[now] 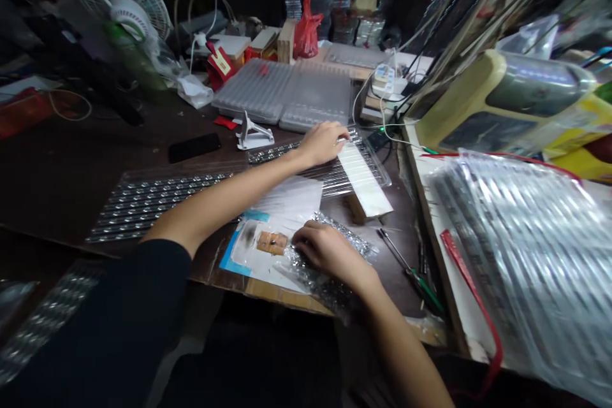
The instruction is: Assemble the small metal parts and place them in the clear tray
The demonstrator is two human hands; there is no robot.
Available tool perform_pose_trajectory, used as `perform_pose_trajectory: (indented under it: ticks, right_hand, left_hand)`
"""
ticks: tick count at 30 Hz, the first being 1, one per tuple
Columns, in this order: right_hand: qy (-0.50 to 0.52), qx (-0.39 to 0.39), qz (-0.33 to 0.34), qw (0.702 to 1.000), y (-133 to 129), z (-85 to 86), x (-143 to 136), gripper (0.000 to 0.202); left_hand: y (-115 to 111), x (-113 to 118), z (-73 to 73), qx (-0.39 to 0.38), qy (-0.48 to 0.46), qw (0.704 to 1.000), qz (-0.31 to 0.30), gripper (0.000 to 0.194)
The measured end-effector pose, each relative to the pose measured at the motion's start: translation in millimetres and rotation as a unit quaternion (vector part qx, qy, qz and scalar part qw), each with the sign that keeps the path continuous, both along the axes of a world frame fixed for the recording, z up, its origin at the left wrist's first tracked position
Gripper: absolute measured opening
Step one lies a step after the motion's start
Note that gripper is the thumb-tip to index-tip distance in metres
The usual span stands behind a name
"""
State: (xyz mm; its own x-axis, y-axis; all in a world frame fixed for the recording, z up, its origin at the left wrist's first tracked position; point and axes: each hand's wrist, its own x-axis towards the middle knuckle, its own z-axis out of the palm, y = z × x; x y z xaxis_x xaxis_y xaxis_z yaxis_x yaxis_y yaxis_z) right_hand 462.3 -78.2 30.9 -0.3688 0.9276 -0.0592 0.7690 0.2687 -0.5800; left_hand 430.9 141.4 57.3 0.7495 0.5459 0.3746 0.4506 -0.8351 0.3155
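From the head view, my left hand (326,142) bends its fingers at the white strip (363,180) over the rod tray (335,183). My right hand (326,248) curls at the bag of metal bits (352,239), near the worktop's (143,148) front edge. I can't tell whether either grips. A green-handled tool (412,273) lies right.

At the lower left of the frame, a dark navy, nearly black short sleeve (109,312) of plain fabric ends in a straight hem near the elbow. Both forearms are bare, with neither watch nor bracelet at the wrists.
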Motion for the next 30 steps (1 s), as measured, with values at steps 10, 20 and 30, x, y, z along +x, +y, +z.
perform_pose_trajectory:
  ticks: [10,20,30]
  right_hand:
    - [0.088,0.05,-0.043,0.994,2.5,-4.1,8.9,0.02]
    - [0.149,0.092,-0.063,0.983,4.0,-4.8,7.9,0.033]
    - [0.134,0.075,-0.041,0.987,4.8,-7.2,-2.1,0.021]
  left_hand:
    - [3.2,48.7,-13.6,-0.015,-0.005,0.998,0.059,0.008]
    - [-45.5,-40.1,22.2,-0.14,-0.225,0.961,-0.083,0.012]
    - [-159.2,-198.5,-44.1,-0.386,-0.239,0.885,0.107,0.013]
